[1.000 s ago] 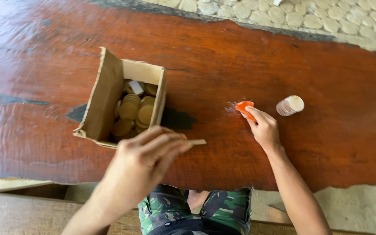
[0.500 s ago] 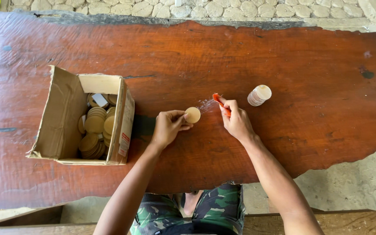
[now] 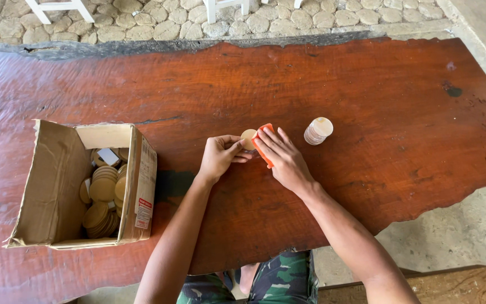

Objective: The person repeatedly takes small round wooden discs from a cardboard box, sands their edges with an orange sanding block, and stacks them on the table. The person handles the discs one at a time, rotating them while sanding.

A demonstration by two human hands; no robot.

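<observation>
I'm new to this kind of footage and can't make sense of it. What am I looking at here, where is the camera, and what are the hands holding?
There is no machine here: a person works with two bare hands, and the camera sits on that person's head, looking down, so the arms reach in from the bottom of the picture. The surface is a long reddish wooden table with rough edges, standing on a stone-paved floor. The left hand pinches a small round wooden disc by its edge. The right hand holds an orange block, likely a sanding pad, against that disc. Just right of the hands lies a short stack of similar discs. To the left stands an open cardboard box with many more such discs inside.
</observation>
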